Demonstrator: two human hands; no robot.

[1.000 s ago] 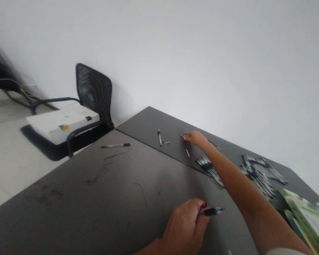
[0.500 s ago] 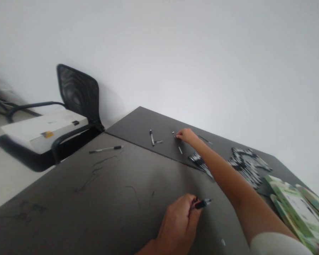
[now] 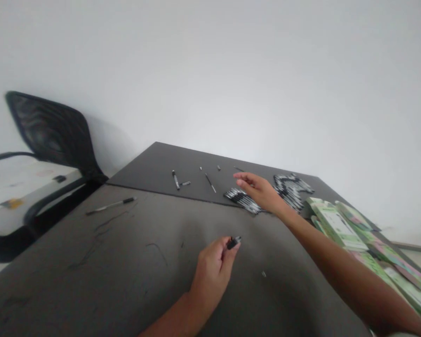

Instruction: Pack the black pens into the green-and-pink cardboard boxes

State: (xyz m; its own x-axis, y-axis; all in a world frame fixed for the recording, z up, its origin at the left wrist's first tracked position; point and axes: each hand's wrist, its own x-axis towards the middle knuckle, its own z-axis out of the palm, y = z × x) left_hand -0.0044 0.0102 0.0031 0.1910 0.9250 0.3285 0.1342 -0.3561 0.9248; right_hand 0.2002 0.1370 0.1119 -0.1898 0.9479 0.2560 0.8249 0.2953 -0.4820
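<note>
My left hand [image 3: 212, 274] is low on the grey tabletop, its fingers closed on a short black pen piece [image 3: 234, 242]. My right hand [image 3: 256, 187] reaches out with its fingers extended and apart, holding nothing visible. It hovers just above a bundle of black-and-white pens [image 3: 241, 200], next to a larger heap of the same pens [image 3: 293, 189]. To its left on a dark board [image 3: 154, 168] lie a black-and-silver pen [image 3: 176, 179], a small pen part [image 3: 185, 183] and a thin refill [image 3: 210, 182].
A silver-and-black pen [image 3: 111, 205] lies on the grey table [image 3: 91, 262]. Green-and-white booklets [image 3: 337, 229] are stacked along the right side. A black mesh chair [image 3: 49, 126] stands beyond the left table edge, with a white box [image 3: 14, 196] on its seat.
The view has swung left and rolled. My right hand has drawn back from the small pen parts toward the bundle. My left hand has shifted up the table, still holding the black piece.
</note>
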